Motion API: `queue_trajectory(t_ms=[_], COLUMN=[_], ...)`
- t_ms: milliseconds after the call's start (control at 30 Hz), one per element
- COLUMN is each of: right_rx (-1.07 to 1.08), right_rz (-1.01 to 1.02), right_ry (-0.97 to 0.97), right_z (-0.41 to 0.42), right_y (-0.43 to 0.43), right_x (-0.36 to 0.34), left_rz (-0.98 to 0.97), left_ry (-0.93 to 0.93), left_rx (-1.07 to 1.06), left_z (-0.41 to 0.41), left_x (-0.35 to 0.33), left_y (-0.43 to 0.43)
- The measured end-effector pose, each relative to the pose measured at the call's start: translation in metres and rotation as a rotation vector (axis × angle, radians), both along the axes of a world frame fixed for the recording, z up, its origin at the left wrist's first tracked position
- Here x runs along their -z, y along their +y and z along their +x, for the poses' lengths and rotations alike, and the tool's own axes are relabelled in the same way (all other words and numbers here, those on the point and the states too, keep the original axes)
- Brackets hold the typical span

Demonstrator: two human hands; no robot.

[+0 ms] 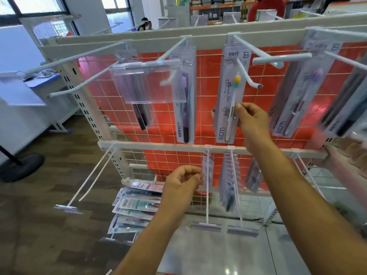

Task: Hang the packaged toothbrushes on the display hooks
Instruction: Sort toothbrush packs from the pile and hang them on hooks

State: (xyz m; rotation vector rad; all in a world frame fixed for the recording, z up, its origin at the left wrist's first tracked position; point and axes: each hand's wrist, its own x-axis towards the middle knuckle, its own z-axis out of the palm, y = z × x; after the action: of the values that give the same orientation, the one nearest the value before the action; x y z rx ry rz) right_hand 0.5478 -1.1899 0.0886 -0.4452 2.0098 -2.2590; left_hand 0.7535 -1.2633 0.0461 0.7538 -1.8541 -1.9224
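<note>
The right hand [251, 116] pinches the edge of a hung toothbrush pack [230, 92]. The left hand [182, 181] is loosely curled and empty, and below it loose packs [135, 207] fill a wire tray [139, 168].

Front pack [230, 92]: white card, yellow-green brush head uppermost. I see it hanging upright at the front of a stack, its right edge pinched by the right hand [252, 118].
Upper hook [245, 73]: white wire carrying that stack, tip free and pointing toward me.
Hane packs [184, 108]: purple brush, hung one hook to the left.
Right-side packs [292, 104]: hung, tilted.
Lower hooks [207, 187]: white wire; I see lower packs [228, 179] hung at the rear.
Loose pile [135, 209]: packs lying flat and overlapping, below left.
</note>
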Motion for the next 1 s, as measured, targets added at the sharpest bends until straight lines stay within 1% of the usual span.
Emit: queue_trajectory(t_ms=[233, 400, 467, 600, 700, 867, 1000], right_rx=[0.034, 0.133, 0.136, 0.025, -0.1, -0.233, -0.316], right_rz=[0.064, 0.21, 0.271, 0.402, 0.482, 0.652, 0.709], right_ry=[-0.04, -0.049, -0.059, -0.048, -0.045, 0.085, 0.187], right_z=[0.002, 0.018, 0.028, 0.053, 0.072, 0.101, 0.122], right_y=[0.009, 0.026, 0.036, 0.045, 0.043, 0.032, 0.009], right_x=[0.016, 0.037, 0.046, 0.068, 0.075, 0.084, 0.085], left_rz=[-0.017, -0.036, -0.068, -0.155, -0.276, -0.501, -0.604], left_ry=[-0.034, -0.079, -0.101, -0.119, -0.158, -0.248, -0.346], left_rx=[-0.019, -0.045, -0.053, -0.039, -0.023, -0.017, -0.009], left_z=[0.005, 0.004, 0.002, 0.0, 0.002, 0.015, 0.032], left_x=[0.006, 0.015, 0.017, 0.021, 0.027, 0.04, 0.046], left_y=[0.009, 0.016, 0.019, 0.024, 0.023, 0.008, -0.02])
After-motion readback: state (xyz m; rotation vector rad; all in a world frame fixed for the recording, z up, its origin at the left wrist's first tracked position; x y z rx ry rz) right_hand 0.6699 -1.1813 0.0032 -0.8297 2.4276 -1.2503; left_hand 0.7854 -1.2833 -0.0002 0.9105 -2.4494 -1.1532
